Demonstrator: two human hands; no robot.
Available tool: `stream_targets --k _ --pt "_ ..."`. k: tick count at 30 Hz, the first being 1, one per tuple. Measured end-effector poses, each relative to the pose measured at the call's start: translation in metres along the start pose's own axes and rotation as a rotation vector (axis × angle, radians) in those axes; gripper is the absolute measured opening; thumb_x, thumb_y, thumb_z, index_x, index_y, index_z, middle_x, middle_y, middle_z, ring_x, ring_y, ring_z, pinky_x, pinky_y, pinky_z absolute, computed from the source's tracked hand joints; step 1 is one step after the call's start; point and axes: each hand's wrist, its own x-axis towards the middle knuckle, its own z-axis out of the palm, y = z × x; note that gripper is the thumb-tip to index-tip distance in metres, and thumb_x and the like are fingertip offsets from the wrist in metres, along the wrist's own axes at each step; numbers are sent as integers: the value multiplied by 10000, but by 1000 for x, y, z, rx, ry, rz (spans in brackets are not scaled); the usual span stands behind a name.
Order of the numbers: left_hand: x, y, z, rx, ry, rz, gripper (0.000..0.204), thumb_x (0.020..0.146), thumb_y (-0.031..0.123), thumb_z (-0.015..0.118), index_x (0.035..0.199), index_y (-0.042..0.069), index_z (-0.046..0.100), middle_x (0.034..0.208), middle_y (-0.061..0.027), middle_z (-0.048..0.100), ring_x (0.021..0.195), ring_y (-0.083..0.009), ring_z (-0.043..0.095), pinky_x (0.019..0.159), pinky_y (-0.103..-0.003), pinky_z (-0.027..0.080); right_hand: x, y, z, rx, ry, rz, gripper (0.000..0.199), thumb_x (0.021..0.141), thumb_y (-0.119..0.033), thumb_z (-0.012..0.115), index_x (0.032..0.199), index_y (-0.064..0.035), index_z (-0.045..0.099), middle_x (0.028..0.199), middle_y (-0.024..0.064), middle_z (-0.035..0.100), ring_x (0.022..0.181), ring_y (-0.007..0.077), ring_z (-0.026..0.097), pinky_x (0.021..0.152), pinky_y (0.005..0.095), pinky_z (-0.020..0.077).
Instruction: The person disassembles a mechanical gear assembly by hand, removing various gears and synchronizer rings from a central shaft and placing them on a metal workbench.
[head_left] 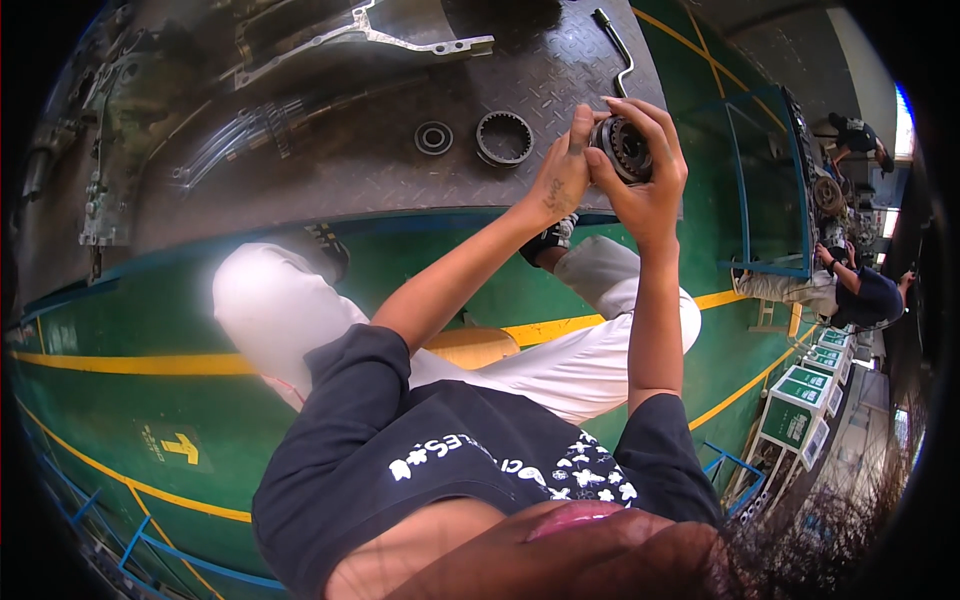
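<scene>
A dark toothed gear assembly (pixel 630 150) is being held above the table's (pixel 400 190) near right corner. The right hand (pixel 653 178) is curving its fingers around it; the left hand (pixel 564 168) is gripping its left side, fingers partly hidden. Toward the near edge, a toothed ring (pixel 503 161) is lying beside a smaller ringed disc (pixel 433 138). A bent rod (pixel 627 62) is lying along the right edge.

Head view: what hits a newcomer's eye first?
Probably the dark toothed gear assembly held between the left hand and right hand, over the near right corner of the bench. Then the toothed ring and smaller round disc to its left. Beyond it, a bent metal rod lies near the right edge.
</scene>
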Motion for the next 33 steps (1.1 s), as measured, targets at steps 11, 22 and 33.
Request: stream_targets --k 11,22,33 --pt "-5 13 -6 269 70 44 716 1115 656 341 980 45 689 781 -10 620 660 -107 529 593 -291 432 -36 58 -40 -109 309 515 335 1118 -267 589 1307 -18 710 1257 138 710 1134 219 680 1009 339 528" --pt "-3 -7 -10 341 -8 126 565 1139 451 376 1032 -36 641 878 -164 720 776 -321 678 721 -398 545 -75 99 -4 -101 -308 590 476 908 -153 791 1359 -25 707 1377 206 692 1274 364 658 1091 386 510" --pt "5 -6 -13 279 -1 -8 574 1137 427 349 957 5 693 777 -128 650 687 -223 607 696 -377 510 -23 -2 -49 422 313 559 462 1023 -201 789 1457 -77 690 1219 55 737 1091 110 665 974 248 517"
